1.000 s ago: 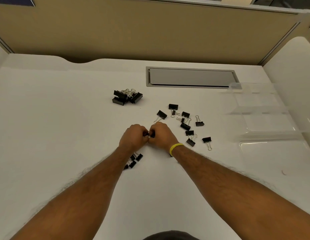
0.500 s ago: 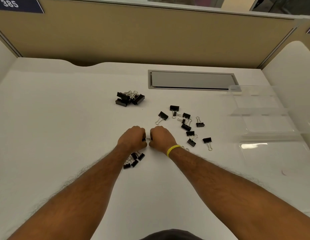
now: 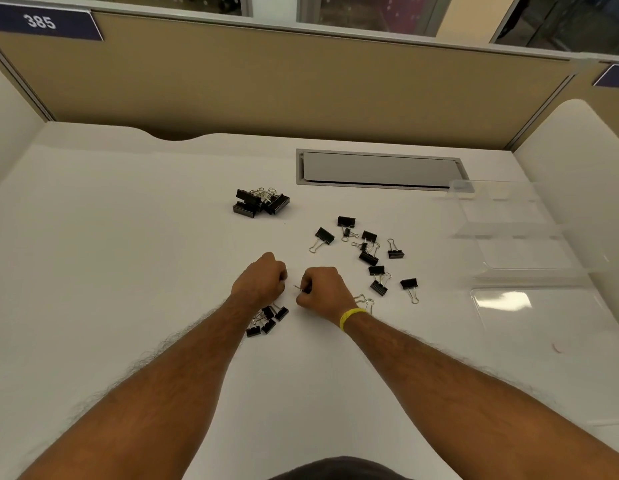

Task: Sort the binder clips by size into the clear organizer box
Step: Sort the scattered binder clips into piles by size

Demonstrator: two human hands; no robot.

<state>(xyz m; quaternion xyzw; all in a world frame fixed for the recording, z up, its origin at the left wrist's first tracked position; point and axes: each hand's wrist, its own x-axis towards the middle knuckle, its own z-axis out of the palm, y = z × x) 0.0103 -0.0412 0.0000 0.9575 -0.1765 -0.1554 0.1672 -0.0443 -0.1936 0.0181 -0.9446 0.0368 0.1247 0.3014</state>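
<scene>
While both fists sit just apart on the tabletop (image 3: 128,271), the right hand (image 3: 321,289) pinches a binder clip (image 3: 298,287) by its wire; whether the curled left hand (image 3: 259,278) holds anything cannot be told. Loose clips (image 3: 368,258) lie between the hands and the clear organizer box (image 3: 508,233) at the right edge.

- Two hands in shot: left hand (image 3: 261,278) and right hand (image 3: 323,289).
- One binder clip (image 3: 300,288), just its wire handle poking out of the right hand's pinch.
- Large binder clips (image 3: 261,202), heaped at the back: four by my count, though they overlap.
- Mid-size binder clips (image 3: 368,258), scattered to the right: roughly ten.
- Small binder clips (image 3: 268,320) by the left wrist: four showing.
- One clear organizer box (image 3: 508,233), and one clear lid (image 3: 543,323) lying flat.
- One yellow wristband (image 3: 351,318).
- One grey cable hatch (image 3: 380,168).
</scene>
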